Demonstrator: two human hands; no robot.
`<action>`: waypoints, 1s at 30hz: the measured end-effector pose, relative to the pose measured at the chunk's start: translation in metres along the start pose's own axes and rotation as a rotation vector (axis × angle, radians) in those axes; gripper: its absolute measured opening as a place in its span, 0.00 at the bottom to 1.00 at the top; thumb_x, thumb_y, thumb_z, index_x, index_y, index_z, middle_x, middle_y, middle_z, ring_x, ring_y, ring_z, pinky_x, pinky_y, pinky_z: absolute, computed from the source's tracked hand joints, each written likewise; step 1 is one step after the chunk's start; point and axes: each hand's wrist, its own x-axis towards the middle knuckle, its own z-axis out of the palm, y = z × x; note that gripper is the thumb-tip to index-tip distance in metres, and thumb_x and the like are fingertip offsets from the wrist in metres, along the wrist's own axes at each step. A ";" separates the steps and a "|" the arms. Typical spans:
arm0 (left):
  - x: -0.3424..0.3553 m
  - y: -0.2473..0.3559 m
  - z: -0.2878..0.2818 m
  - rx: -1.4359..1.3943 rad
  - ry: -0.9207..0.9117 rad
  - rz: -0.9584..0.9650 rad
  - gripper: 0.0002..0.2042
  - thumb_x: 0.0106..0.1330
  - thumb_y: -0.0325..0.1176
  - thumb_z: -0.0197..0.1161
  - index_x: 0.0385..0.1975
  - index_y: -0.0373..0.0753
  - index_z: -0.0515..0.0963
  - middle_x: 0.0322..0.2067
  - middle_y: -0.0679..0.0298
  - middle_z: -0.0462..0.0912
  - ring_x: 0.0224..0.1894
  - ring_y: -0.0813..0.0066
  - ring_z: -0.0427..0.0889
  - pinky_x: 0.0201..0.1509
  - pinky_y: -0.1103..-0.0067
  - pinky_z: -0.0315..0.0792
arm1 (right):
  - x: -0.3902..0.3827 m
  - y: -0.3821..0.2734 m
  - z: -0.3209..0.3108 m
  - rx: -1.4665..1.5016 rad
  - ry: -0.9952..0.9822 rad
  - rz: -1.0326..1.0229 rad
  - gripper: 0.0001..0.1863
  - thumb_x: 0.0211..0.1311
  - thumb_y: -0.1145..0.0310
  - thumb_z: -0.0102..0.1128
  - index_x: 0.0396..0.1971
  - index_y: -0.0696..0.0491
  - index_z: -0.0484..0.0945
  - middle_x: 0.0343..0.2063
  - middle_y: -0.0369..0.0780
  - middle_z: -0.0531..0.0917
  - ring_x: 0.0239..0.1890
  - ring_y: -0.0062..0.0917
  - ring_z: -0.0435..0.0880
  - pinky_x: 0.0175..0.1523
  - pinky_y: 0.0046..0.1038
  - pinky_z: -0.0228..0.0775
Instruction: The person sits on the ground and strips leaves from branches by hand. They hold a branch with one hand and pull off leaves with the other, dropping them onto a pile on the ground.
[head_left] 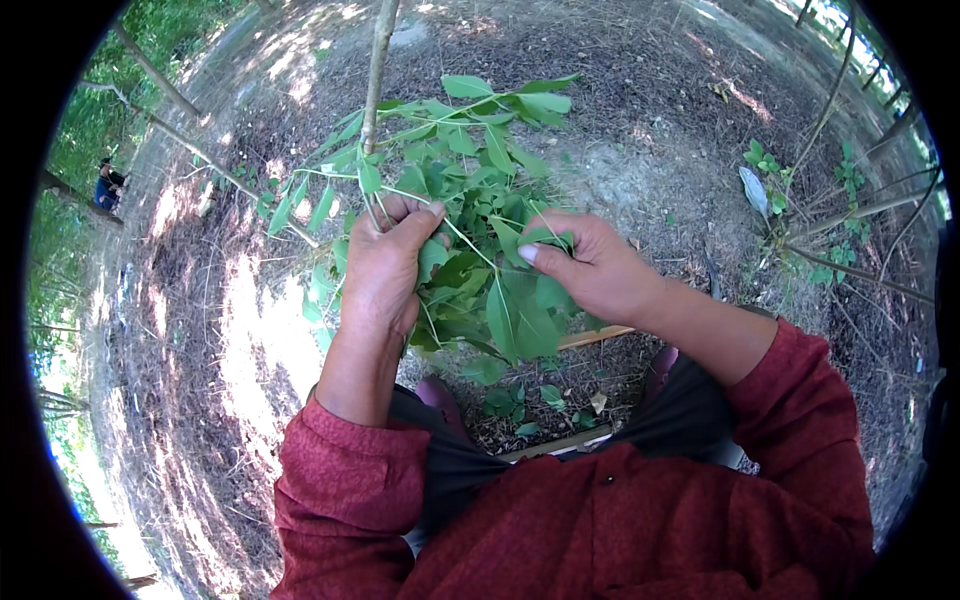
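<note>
left hand (385, 262): fingers wrapped tight round the leafy twig bunch (470, 200) | right hand (590, 265): thumb and finger pinched on one green leaf (520, 315) (it hangs down, long way up-and-down) | leaf sits between both hands, nearer the right | thin tree stem (377, 70) stands just behind

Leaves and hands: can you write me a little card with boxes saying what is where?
left hand: left hand shut around a bunch of thin green stalks
right hand: right hand pinching a green leaf between thumb and fingers
leafy bunch: leafy bunch between both hands, in front of a thin trunk
ground: bare soil with dry litter, patches of sun
fallen leaves: fallen leaves by the feet
sleeves: red sleeves
far left: another person, small
</note>
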 end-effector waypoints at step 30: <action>0.003 -0.019 0.004 0.180 0.096 0.156 0.08 0.61 0.26 0.61 0.21 0.35 0.72 0.19 0.66 0.75 0.18 0.81 0.70 0.25 0.84 0.63 | -0.010 -0.038 0.025 -0.521 -0.347 -0.316 0.10 0.47 0.69 0.58 0.28 0.56 0.68 0.27 0.45 0.76 0.32 0.46 0.78 0.37 0.42 0.70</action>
